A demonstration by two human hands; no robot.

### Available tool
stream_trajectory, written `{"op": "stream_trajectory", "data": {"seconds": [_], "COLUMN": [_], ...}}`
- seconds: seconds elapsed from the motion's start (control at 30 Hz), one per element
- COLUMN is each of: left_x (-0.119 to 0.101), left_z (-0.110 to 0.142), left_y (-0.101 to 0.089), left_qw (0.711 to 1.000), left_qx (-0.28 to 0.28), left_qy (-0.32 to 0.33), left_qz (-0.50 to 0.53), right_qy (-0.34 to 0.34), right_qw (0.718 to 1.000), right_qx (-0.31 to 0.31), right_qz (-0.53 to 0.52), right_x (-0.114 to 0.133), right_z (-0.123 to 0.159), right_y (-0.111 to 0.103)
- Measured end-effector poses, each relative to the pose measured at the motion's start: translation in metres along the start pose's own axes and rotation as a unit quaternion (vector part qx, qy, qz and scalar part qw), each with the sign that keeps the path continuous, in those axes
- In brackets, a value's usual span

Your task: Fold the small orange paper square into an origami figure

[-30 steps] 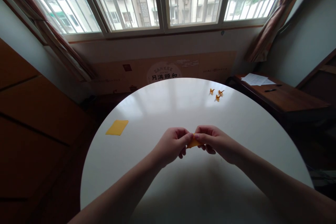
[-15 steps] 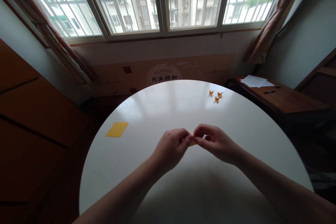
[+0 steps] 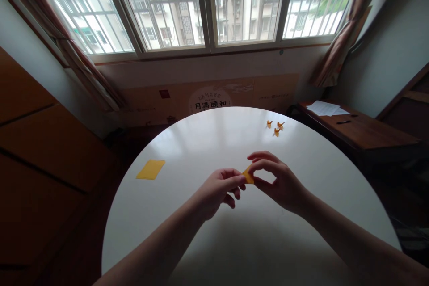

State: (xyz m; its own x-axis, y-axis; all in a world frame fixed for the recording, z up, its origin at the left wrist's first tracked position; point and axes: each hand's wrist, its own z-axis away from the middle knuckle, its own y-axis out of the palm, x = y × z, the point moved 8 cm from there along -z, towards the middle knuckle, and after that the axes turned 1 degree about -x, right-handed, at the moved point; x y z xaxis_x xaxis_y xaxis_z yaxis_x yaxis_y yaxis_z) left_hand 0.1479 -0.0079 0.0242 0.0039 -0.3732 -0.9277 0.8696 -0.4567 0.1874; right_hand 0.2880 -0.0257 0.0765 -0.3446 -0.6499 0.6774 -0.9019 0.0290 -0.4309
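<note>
Over the middle of a round white table (image 3: pixel 201 143), both my hands pinch one small folded piece of orange paper (image 3: pixel 248 175). My left hand (image 3: pixel 217 190) grips its left end between thumb and fingertips. My right hand (image 3: pixel 276 178) holds the right end between thumb and forefinger, with the other fingers curled above. Most of the paper is hidden by my fingers.
A flat stack of yellow paper (image 3: pixel 150 169) lies near the table's left edge. Three small orange folded figures (image 3: pixel 275 127) stand at the far right of the table. A dark wooden desk (image 3: pixel 362 132) with white sheets (image 3: pixel 325 108) and a pen stands to the right, under the window.
My right hand has lifted and turned, fingers arching higher over the paper. The paper now shows more between my hands. The view has tilted slightly down.
</note>
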Motion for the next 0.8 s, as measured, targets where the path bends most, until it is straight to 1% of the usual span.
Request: {"op": "stream_trajectory", "data": {"seconds": [0.07,0.13,0.2,0.27,0.37,0.47,0.57,0.63,0.7,0.73,0.77,0.8], "left_x": [0.0,-0.001,-0.002,-0.004,-0.005,-0.004,-0.002,-0.001,-0.001,-0.003,-0.006,-0.01], "left_z": [-0.001,-0.002,-0.002,-0.002,-0.001,-0.002,-0.003,-0.004,-0.004,-0.004,-0.004,-0.003], "left_y": [-0.005,-0.007,-0.008,-0.008,-0.006,-0.002,0.0,0.003,0.004,0.002,-0.002,-0.007], "left_qw": [0.999,0.998,0.996,0.995,0.993,0.994,0.992,0.988,0.978,0.971,0.962,0.953], "left_qx": [-0.029,-0.043,-0.049,-0.059,-0.066,-0.061,-0.051,-0.03,-0.016,-0.021,-0.037,-0.066], "left_qy": [0.017,0.029,0.039,0.053,0.076,0.09,0.104,0.109,0.107,0.108,0.113,0.124], "left_qz": [0.024,0.043,0.057,0.066,0.056,0.005,-0.058,-0.107,-0.177,-0.213,-0.246,-0.27], "right_qy": [0.026,0.062,0.078,0.077,0.077,0.093,0.114,0.127,0.141,0.15,0.161,0.171], "right_qw": [0.999,0.995,0.99,0.985,0.983,0.979,0.968,0.962,0.962,0.964,0.967,0.97], "right_qx": [-0.039,-0.054,-0.031,-0.004,-0.002,-0.023,-0.025,-0.024,-0.03,-0.032,-0.032,-0.029], "right_qz": [-0.023,-0.062,-0.113,-0.155,-0.168,-0.181,-0.223,-0.24,-0.231,-0.216,-0.194,-0.169], "right_x": [-0.005,-0.011,-0.012,-0.01,-0.008,-0.01,-0.014,-0.017,-0.019,-0.021,-0.023,-0.024], "right_z": [0.001,0.002,0.003,0.003,0.003,0.004,0.004,0.004,0.005,0.005,0.005,0.005], "right_y": [-0.005,-0.007,-0.003,0.003,0.008,0.01,0.014,0.016,0.014,0.013,0.011,0.01]}}
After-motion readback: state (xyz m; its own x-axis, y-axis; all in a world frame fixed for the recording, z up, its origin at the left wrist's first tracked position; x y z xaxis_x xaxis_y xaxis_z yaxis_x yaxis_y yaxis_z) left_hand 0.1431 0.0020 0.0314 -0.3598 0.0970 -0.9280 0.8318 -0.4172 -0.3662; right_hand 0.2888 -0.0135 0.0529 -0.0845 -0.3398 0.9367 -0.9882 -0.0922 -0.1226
